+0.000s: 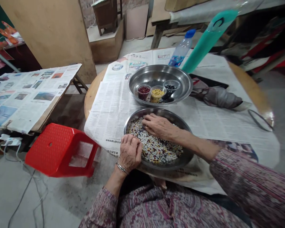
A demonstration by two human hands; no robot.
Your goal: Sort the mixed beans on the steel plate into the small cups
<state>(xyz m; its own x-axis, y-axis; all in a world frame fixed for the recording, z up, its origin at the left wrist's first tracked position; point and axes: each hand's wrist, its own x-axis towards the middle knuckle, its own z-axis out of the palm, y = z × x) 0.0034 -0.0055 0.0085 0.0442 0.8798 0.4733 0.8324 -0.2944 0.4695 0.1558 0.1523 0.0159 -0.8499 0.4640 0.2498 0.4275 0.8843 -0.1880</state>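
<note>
Right grip (158,126) open, left grip (130,152) curled, its hold unclear; both sit in mixed pale-and-dark beans (156,148);
round steel basin (180,133) at the near edge of the newspaper-covered table (92,98), in easy reach of both hands.

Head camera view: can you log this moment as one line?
left hand: over pan rim | right hand: on mixed grains | steel pan | three filled cups in second pan

1. Newspaper sheets (114,107) on the round counter (91,98): columns of print, seemingly Chinese, too small to read.
2. Plastic bottle (181,47): blue label, its wording illegible.
3. Nothing else is readable.
</note>
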